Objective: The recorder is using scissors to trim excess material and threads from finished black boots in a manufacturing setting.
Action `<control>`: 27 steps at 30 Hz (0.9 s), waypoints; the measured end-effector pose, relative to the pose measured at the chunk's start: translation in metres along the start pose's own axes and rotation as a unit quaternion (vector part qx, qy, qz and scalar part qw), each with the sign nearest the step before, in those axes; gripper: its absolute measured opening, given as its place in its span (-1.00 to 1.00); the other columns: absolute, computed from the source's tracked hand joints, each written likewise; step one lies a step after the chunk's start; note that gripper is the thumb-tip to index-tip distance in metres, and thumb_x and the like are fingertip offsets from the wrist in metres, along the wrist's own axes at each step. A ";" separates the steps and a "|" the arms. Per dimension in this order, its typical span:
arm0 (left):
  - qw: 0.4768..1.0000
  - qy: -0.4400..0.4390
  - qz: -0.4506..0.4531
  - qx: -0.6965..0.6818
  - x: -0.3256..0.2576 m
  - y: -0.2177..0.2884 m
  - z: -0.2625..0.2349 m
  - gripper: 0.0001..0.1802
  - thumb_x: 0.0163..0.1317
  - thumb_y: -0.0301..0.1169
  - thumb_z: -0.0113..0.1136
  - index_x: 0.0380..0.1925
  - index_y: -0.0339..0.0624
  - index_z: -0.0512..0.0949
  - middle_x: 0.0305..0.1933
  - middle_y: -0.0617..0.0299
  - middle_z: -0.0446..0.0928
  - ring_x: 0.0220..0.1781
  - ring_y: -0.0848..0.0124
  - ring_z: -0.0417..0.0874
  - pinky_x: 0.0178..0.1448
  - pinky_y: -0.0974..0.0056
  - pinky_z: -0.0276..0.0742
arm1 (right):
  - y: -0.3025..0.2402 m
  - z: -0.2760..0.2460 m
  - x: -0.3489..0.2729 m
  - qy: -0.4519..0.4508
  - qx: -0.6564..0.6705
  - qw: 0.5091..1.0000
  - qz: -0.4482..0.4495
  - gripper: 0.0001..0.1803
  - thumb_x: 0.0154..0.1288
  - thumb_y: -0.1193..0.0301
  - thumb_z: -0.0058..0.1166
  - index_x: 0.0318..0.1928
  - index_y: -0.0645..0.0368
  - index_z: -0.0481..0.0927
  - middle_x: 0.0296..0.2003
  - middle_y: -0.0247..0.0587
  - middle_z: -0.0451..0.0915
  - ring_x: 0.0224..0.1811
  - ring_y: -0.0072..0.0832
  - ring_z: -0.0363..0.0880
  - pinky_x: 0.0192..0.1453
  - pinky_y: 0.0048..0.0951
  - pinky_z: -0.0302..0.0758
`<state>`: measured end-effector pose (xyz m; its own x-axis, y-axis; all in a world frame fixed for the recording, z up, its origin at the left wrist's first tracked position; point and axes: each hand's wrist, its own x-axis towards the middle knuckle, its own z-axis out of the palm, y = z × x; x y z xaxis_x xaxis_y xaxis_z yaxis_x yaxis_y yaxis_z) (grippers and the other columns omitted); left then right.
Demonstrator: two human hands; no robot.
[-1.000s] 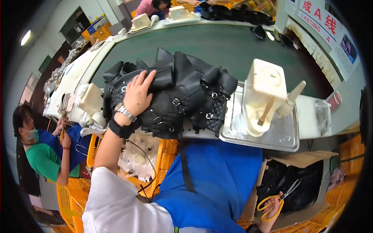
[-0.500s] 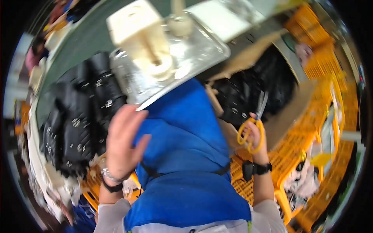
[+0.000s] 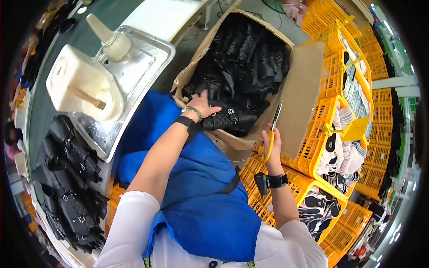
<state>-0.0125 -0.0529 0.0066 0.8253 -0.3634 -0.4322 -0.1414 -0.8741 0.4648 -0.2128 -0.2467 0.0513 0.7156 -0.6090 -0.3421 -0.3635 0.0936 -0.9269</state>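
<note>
My left hand [image 3: 203, 105] reaches into an open cardboard box [image 3: 299, 89] and rests on a black quilted shoe upper [image 3: 228, 119] at the top of the pile inside. The fingers lie on the black piece; a firm grip cannot be told. My right hand [image 3: 273, 143] is closed around yellow-handled scissors [image 3: 271, 134], blades pointing up beside the box's flap. A blue apron [image 3: 201, 196] covers my front. Both wrists wear black bands.
A metal tray [image 3: 152, 53] with a white glue pot [image 3: 80, 85] and a squeeze bottle [image 3: 109, 38] sits on the green table at upper left. Black buckled pieces [image 3: 67, 178] lie piled at left. Yellow crates [image 3: 344, 111] with insoles stand at right.
My view has swung from the table to the box on my right. My left hand left the black pile on the table and now lies in the box. The scissors stay in my right hand.
</note>
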 end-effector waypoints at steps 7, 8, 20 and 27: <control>0.898 -0.150 -0.002 -0.414 -0.059 0.015 -0.055 -0.71 0.08 -0.23 0.25 -0.34 -0.25 0.56 -0.41 0.30 0.57 -0.35 0.58 0.56 -0.33 0.44 0.43 | 0.008 -0.002 0.018 0.040 0.130 0.988 0.067 -0.62 0.27 0.31 0.05 0.02 0.15 0.29 -0.43 -0.38 0.41 -0.48 -0.70 0.37 -0.41 -0.69 0.35; 0.884 -0.143 -0.003 -0.445 -0.080 0.014 -0.073 -0.76 0.12 -0.27 0.22 -0.35 -0.22 0.55 -0.42 0.34 0.56 -0.37 0.61 0.55 -0.35 0.48 0.42 | 0.004 0.003 0.017 0.043 0.132 0.988 0.068 -0.62 0.27 0.31 0.05 0.02 0.15 0.29 -0.43 -0.38 0.41 -0.48 -0.70 0.37 -0.41 -0.69 0.35; 0.960 0.149 0.223 0.080 -0.175 -0.071 -0.056 -0.52 -0.05 -0.37 0.29 -0.08 -0.29 0.46 -0.06 -0.09 0.44 0.02 0.04 0.45 0.08 0.10 0.38 | -0.019 0.063 -0.015 -0.278 -0.008 0.958 0.068 -0.56 0.17 0.44 0.12 0.06 0.16 0.34 -0.37 -0.37 0.48 -0.39 -0.66 0.45 -0.32 -0.64 0.40; 0.951 0.012 0.275 0.140 -0.197 0.007 -0.043 -0.13 -0.24 -0.18 0.41 0.15 -0.11 0.27 0.13 -0.06 0.33 0.18 -0.01 0.33 0.11 0.02 0.37 | -0.043 0.078 -0.037 -0.236 0.053 0.965 0.104 -0.61 0.22 0.39 0.07 0.05 0.10 0.34 -0.38 -0.40 0.46 -0.40 -0.67 0.46 -0.30 -0.65 0.41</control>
<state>-0.1524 0.0265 0.1279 0.5964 -0.7858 -0.1639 -0.6928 -0.6070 0.3892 -0.1769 -0.1672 0.0919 0.8349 -0.1443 -0.5311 -0.4833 0.2695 -0.8330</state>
